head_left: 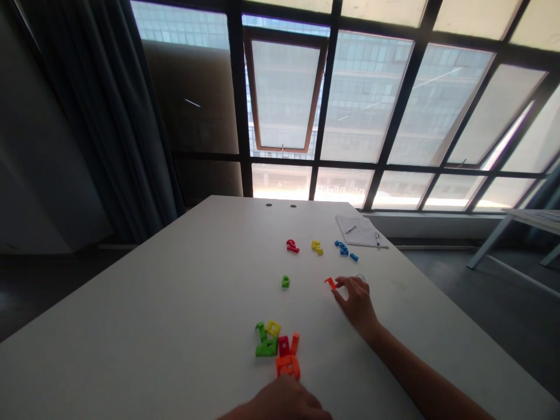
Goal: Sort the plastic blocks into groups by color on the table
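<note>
My right hand (356,300) is closed in a pinch on an orange plastic piece (331,283), at or just above the white table (175,303). At the bottom my left hand (284,399) reaches the orange pieces (287,366) of a small pile; its fingers are mostly hidden, so its grip cannot be made out. The same pile holds green pieces (266,348), a yellow square piece (273,328), a red piece (284,345) and a narrow orange piece (294,343). A single green piece (285,282) lies left of my right hand.
Farther back lie separate groups of red pieces (292,246), yellow pieces (317,248) and blue pieces (343,249). Papers (356,228) with a pen (378,240) rest by the right edge. Windows and a dark curtain (109,116) stand beyond; another table (531,217) is at right.
</note>
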A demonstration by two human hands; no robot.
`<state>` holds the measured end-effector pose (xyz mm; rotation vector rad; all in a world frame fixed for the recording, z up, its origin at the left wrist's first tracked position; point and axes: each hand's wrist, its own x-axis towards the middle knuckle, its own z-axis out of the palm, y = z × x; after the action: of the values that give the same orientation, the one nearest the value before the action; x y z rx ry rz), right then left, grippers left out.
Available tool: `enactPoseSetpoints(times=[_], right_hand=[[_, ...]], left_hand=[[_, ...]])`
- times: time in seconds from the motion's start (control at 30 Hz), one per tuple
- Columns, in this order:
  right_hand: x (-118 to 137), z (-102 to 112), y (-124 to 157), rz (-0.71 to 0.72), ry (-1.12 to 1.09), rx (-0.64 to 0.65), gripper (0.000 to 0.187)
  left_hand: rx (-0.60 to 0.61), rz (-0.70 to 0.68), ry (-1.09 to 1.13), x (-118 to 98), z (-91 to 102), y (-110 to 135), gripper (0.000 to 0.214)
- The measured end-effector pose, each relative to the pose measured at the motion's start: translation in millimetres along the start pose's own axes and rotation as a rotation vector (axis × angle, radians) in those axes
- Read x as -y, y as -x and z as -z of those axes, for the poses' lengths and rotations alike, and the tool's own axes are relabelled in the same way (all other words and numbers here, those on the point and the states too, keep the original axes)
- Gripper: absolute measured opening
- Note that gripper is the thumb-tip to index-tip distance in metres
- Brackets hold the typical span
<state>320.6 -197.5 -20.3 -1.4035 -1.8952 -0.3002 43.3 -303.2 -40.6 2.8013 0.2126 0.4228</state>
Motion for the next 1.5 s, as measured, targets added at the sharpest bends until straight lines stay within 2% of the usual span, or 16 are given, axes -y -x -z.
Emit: enactPoseSetpoints(times=[0.17,0.3,0.53,0.7,0.83,0.9,1.03,1.17,1.27,1.33,1.4,1.5], right_hand=[[6,-1,0,0.063,0.023,0.189,0.015],[10,0,0,0.085,0.088,0.255,0.02],[10,-4,0,0.075,0.238,0.216,0.048],[9,-4,0,0.1,0.167,0.248,0.042],[10,0,-1,0.144,0.133,0.352,0.049],[11,1,-1,0.153,0.12,0.36,0.049],[10,-4,0,0.05,0.15,0.279,0.042],[9,-5,-1,0.026,0.167,0.328,0.049],[22,5,-3,0.101,0.101,0.299,0.046],[40,16,-2,0.218,-0.031,0.303,0.039],[62,25,1,0.365,-0.212,0.388,0.033],[90,33,7,0.494,-0.355,0.54,0.041]], left_hand=[[-0.011,0.018,0.011,1,-2.4,0,0.019],[-0.004,0.032,-0.003,-3,2.0,-1,0.019],[0.012,0.032,-0.027,-3,3.6,-3,0.023],[0.011,0.043,-0.065,0,-1.9,-1,0.024],[0.011,0.034,-0.037,-1,-1.5,-1,0.024],[0.003,0.034,-0.034,-2,0.3,-1,0.022],[0.007,0.046,-0.018,-4,4.9,-2,0.018],[0.021,0.043,0.027,-7,10.5,-3,0.018],[0.014,0.042,0.07,-8,13.8,-3,0.018],[0.005,0.043,0.085,-9,14.0,-2,0.019],[0.001,0.037,0.071,-8,12.2,-1,0.019],[0.002,0.026,0.026,-5,7.8,0,0.018]])
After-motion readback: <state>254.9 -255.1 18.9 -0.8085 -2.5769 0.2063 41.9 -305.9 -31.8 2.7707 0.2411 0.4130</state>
